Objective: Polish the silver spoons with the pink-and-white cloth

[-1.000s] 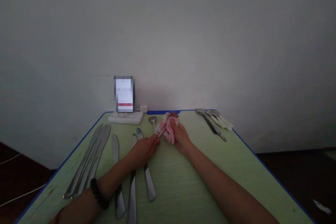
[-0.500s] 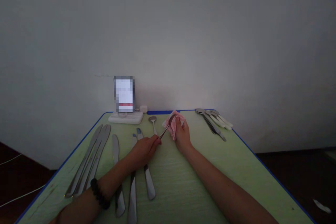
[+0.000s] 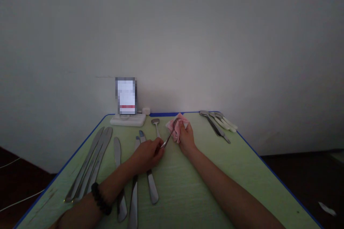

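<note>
My left hand [image 3: 148, 155] is closed on the handle end of a metal spoon [image 3: 168, 138], which slants up and to the right. My right hand [image 3: 187, 138] grips a crumpled pink cloth [image 3: 176, 135] with white edges, and the spoon's bowl lies against this cloth near my thumb. Behind my left hand a small square-headed spoon [image 3: 155, 123] rests on the table. Table knives [image 3: 153, 186] lie under and beside my left wrist, partly hidden by it.
Three long knives [image 3: 92, 161] lie fanned at the left of the green table [image 3: 188, 193]. Metal spoons [image 3: 215, 125] and white-handled cutlery [image 3: 224, 123] sit at the back right. A lit phone [image 3: 127, 96] stands on a white base [image 3: 128, 120] by the wall [image 3: 215, 43].
My left hand has shifted slightly down, and more of the spoon's handle shows beyond its fingers. The right hand and cloth stay nearly in place. The whole view has shifted slightly.
</note>
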Tool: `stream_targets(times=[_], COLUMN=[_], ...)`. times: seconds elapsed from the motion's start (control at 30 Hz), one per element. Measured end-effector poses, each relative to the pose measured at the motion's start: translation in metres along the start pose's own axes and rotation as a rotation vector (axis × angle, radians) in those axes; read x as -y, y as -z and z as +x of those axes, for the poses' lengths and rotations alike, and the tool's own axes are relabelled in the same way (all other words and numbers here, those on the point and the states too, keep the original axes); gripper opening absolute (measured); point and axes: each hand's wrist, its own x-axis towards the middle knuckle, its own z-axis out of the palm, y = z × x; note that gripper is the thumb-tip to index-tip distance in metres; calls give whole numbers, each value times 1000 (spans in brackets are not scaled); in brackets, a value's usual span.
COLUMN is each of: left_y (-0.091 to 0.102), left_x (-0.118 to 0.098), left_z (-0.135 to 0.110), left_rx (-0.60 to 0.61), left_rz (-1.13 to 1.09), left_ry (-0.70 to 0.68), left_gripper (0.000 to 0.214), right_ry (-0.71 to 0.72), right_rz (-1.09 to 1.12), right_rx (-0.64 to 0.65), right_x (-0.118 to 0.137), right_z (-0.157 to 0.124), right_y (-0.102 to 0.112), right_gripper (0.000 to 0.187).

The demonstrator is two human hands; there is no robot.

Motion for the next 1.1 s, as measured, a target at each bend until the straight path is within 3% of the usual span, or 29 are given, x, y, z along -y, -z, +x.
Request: stream_targets(times=[0.2,0.37,0.6,0.7,0.87,1.0,1.1], left_y=[0,4,2,1,2,2,4], left_x=[2,-1,5,7,12,15,12], left_z=[0,-1,4,6,5,4,4], left_rx=[-289,-516,-755,-783,-772,-706,-659], left_rz=[-377,-486,-830,-872,-753,-700,-626], left_ry=[79,167,129,132,244,250,248], left_gripper=[28,28,24,26,36,38,37], right_ry=[-51,-85,21,32,109,48,5], right_rz=[117,82,-253,-410,-502,-537,-554], right_rx=[26,112,319,385,484,695,770], right_x=[5,5,9,10,16,22,24], right_z=[-1,-2,-5,-7,-8,-10,-12], right_y=[-1,-1,4,5,5,6,6], right_gripper=[48,41,21,20,21,24,24])
